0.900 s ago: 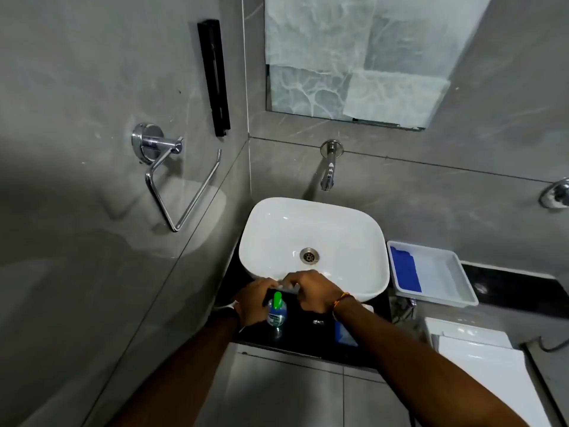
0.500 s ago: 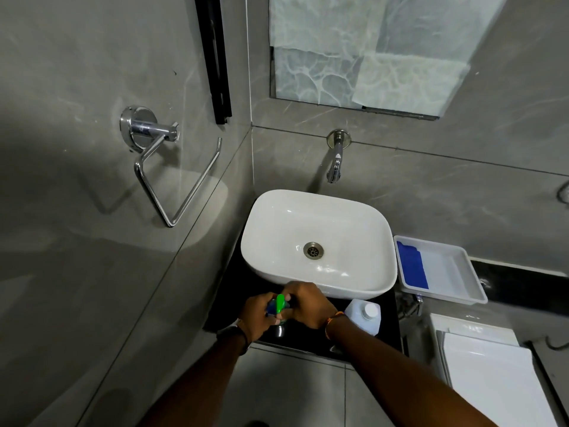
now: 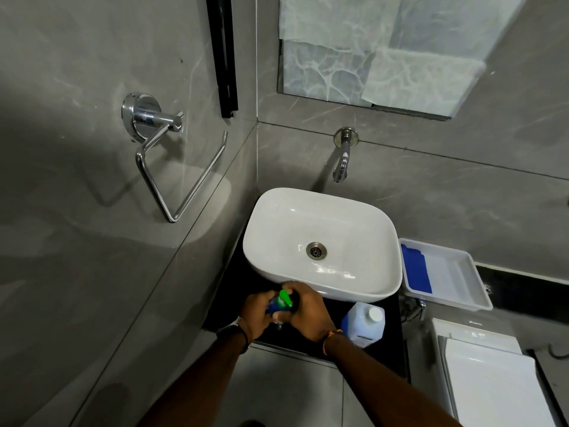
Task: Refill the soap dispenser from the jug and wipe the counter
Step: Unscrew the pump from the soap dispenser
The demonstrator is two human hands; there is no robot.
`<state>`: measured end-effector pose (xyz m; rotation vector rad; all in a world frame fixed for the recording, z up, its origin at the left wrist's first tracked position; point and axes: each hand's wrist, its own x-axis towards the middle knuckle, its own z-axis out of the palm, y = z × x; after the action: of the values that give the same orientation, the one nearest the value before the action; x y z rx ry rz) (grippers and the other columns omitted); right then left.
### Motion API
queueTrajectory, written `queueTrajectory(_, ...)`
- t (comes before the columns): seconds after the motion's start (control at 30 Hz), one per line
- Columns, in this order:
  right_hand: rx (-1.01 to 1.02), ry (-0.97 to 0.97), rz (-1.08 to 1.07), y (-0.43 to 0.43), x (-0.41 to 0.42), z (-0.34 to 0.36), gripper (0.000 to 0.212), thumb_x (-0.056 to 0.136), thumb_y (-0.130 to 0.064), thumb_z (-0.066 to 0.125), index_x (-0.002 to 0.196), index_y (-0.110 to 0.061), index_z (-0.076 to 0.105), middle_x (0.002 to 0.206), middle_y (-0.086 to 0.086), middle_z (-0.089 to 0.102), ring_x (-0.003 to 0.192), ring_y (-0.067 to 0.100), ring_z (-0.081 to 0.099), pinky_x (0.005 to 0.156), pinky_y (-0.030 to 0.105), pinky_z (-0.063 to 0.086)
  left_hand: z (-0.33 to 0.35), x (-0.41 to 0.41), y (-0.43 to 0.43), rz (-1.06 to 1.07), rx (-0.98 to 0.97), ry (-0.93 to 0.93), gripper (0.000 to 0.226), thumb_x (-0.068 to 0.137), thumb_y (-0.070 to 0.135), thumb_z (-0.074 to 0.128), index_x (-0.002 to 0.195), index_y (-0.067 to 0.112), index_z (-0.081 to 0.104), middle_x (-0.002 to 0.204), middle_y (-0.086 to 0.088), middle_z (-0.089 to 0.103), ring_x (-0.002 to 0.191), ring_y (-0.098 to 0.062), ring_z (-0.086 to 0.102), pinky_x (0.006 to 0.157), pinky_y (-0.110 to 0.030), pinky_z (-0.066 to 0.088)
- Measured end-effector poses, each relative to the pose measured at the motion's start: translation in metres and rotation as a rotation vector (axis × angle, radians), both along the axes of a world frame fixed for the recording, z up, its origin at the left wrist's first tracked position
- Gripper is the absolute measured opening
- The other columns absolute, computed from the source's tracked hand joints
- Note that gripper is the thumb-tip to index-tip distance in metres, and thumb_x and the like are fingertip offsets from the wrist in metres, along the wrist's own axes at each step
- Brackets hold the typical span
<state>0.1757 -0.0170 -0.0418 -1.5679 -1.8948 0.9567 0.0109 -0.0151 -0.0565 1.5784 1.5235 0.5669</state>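
A small soap dispenser [image 3: 281,303] with a green pump top and a blue label is held over the black counter [image 3: 394,343], just in front of the white basin [image 3: 323,241]. My left hand [image 3: 257,312] wraps its body from the left. My right hand [image 3: 308,312] closes over its top and right side, hiding most of the bottle. A translucent jug [image 3: 365,325] with blue liquid and a white cap stands on the counter to the right of my right wrist.
A wall tap [image 3: 343,158] hangs over the basin. A white tray [image 3: 452,275] holding a blue cloth [image 3: 415,272] sits right of the basin. A white toilet cistern [image 3: 489,380] lies at lower right. A chrome ring holder [image 3: 172,161] is on the left wall.
The camera has tilted so the scene sits lower and further right, and the jug has come into view. Both hands stay closed around the dispenser, which has tilted a little.
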Motion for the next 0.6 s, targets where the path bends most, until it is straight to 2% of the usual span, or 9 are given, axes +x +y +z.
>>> queueTrajectory(0.07,-0.032,0.021,-0.072,0.0000,-0.0039,-0.0025,0.046,0.066,-0.044,0.089,0.094,-0.021,0.061,0.094,-0.004,0.067,0.086,0.011,0.062,0.078,0.024,0.052,0.0013,0.0000,0.0006,-0.014,0.011,0.027,0.026,0.076,-0.002,0.069,0.085,0.020,0.060,0.085,-0.002,0.066,0.081,-0.015,0.060,0.074,-0.026,0.050)
queueTrajectory(0.13,-0.038,0.033,-0.109,0.0016,-0.0074,-0.0030,0.039,0.071,-0.040,0.088,0.089,-0.017,0.061,0.088,0.000,0.067,0.082,0.016,0.062,0.075,0.029,0.051,0.0011,-0.0003,0.0007,-0.025,0.003,0.038,0.027,0.072,-0.002,0.073,0.085,0.018,0.060,0.081,-0.002,0.064,0.077,-0.018,0.058,0.075,-0.031,0.052)
queueTrajectory(0.2,-0.044,0.072,-0.110,0.0042,-0.0081,-0.0030,0.029,0.075,-0.022,0.087,0.097,-0.016,0.069,0.096,0.002,0.071,0.089,0.016,0.066,0.082,0.030,0.054,-0.0010,0.0002,0.0010,0.003,-0.001,0.008,0.027,0.074,-0.004,0.072,0.097,0.006,0.064,0.092,-0.013,0.070,0.087,-0.029,0.067,0.084,-0.039,0.056)
queueTrajectory(0.3,-0.069,0.111,-0.063,0.0059,-0.0062,-0.0016,0.045,0.075,0.001,0.080,0.116,-0.013,0.072,0.115,0.003,0.073,0.106,0.013,0.068,0.099,0.029,0.053,-0.0011,0.0020,0.0005,0.015,0.001,-0.010,0.039,0.078,-0.003,0.072,0.116,0.004,0.064,0.111,-0.014,0.071,0.104,-0.028,0.068,0.095,-0.042,0.055)
queueTrajectory(0.4,-0.106,0.157,-0.152,0.0038,-0.0037,-0.0051,0.046,0.063,-0.012,0.094,0.100,-0.008,0.065,0.100,0.008,0.071,0.085,0.009,0.061,0.083,0.028,0.055,-0.0013,0.0018,-0.0018,0.007,0.006,-0.036,0.035,0.079,-0.003,0.070,0.114,0.003,0.064,0.111,-0.015,0.071,0.105,-0.029,0.068,0.094,-0.045,0.055)
queueTrajectory(0.47,-0.109,0.162,-0.187,0.0033,-0.0040,-0.0081,0.043,0.064,-0.019,0.096,0.092,-0.006,0.065,0.094,0.011,0.072,0.079,0.011,0.059,0.079,0.031,0.053,-0.0016,0.0006,-0.0020,0.016,0.005,-0.041,0.035,0.077,-0.003,0.071,0.112,0.002,0.065,0.108,-0.016,0.072,0.104,-0.032,0.068,0.092,-0.047,0.055)
queueTrajectory(0.53,-0.093,0.207,-0.166,0.0029,-0.0059,-0.0094,0.030,0.071,-0.015,0.092,0.092,-0.011,0.070,0.097,0.013,0.072,0.084,0.019,0.065,0.083,0.030,0.055,-0.0001,-0.0009,-0.0007,0.022,-0.006,-0.048,0.039,0.075,-0.005,0.071,0.112,0.001,0.064,0.108,-0.018,0.072,0.104,-0.034,0.069,0.091,-0.049,0.055)
queueTrajectory(0.6,-0.083,0.212,-0.137,0.0015,-0.0070,-0.0068,0.034,0.075,-0.006,0.087,0.103,-0.019,0.073,0.105,0.011,0.070,0.093,0.018,0.066,0.087,0.024,0.052,0.0013,-0.0029,0.0013,0.011,-0.005,-0.044,0.043,0.074,-0.005,0.073,0.116,0.003,0.064,0.109,-0.017,0.072,0.103,-0.032,0.069,0.092,-0.048,0.055)
